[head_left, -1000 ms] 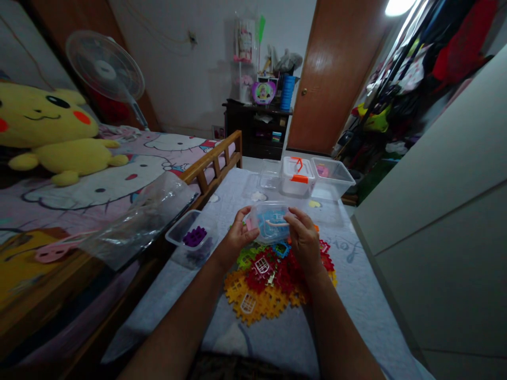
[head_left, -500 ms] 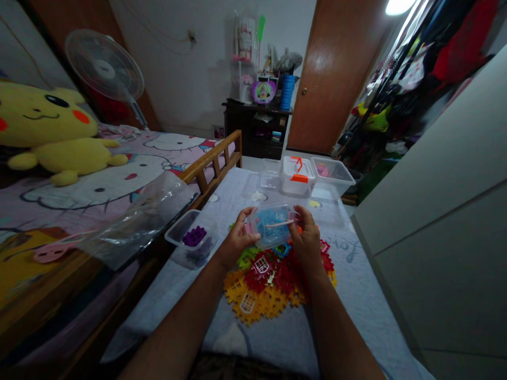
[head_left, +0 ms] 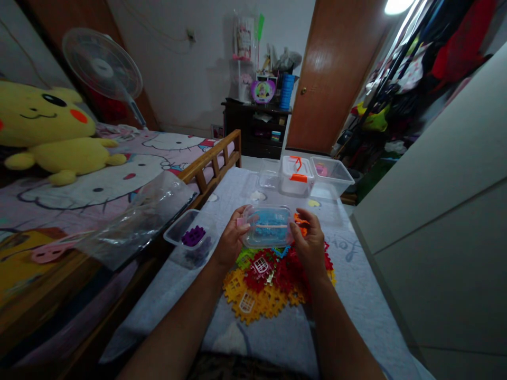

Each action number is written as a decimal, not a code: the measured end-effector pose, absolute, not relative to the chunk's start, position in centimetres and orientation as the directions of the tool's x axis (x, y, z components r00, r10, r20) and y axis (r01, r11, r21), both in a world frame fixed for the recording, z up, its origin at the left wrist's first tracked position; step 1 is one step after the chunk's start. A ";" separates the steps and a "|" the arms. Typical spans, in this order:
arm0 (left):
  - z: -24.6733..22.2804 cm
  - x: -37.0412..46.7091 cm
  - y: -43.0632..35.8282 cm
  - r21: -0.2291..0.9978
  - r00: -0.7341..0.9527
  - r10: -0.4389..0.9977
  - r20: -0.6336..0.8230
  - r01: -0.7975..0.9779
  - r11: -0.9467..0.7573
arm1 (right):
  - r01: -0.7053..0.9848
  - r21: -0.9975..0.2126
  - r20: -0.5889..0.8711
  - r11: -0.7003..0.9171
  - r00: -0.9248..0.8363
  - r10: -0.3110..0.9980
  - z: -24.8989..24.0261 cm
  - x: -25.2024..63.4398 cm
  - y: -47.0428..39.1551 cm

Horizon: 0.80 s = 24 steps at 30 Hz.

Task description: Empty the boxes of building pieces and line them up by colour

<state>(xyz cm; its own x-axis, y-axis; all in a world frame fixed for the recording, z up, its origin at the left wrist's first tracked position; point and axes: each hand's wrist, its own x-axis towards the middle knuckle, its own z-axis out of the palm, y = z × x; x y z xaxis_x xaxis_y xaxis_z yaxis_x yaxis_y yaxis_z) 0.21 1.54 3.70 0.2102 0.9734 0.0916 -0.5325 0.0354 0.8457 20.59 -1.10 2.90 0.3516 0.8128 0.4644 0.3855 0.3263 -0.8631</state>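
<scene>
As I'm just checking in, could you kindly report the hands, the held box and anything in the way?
Left hand grips box at left end; right hand at right end. Blue pieces inside. Loose pieces close by; nothing seen blocking.

There's the clear rectangular plastic box (head_left: pixel 267 238), thin pale handle (head_left: pixel 272 226) across it, blue showing inside, held crosswise above the multicoloured plastic-piece heap (head_left: pixel 259 298).

The premises are identified as a home bedroom. A bed (head_left: pixel 93 195) is noted, covered with cartoon-print bedding (head_left: pixel 174 141) and edged by a wooden rail (head_left: pixel 216 150); a yellow plush toy (head_left: pixel 65 155) is placed on it. An electric fan (head_left: pixel 102 67), a dark cabinet (head_left: pixel 236 129), a wooden door (head_left: pixel 336 79) and hanging clothes (head_left: pixel 459 47) are also recorded.
</scene>
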 end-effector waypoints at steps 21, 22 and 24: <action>4.5 1.2 0.8 0.948 0.102 0.991 0.089 -0.314 -0.053 | 0.473 -0.843 0.428 0.258 0.298 0.853 0.3 18.5 -0.8; 4.4 1.3 0.8 0.950 0.108 0.989 0.098 -0.306 -0.060 | 0.476 -0.840 0.435 0.261 0.302 0.848 0.3 18.4 -0.8; 4.1 1.3 0.9 0.955 0.115 0.987 0.114 -0.285 -0.078 | 0.485 -0.836 0.441 0.258 0.311 0.842 0.2 18.3 -0.7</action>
<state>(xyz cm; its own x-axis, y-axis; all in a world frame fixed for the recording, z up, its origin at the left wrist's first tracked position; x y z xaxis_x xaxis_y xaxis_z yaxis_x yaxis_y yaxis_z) 1.33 0.90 4.10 0.1147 0.9868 0.1143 -0.2847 -0.0776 0.9555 18.32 -0.70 0.21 0.3108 0.8421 0.4407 0.4849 0.2582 -0.8356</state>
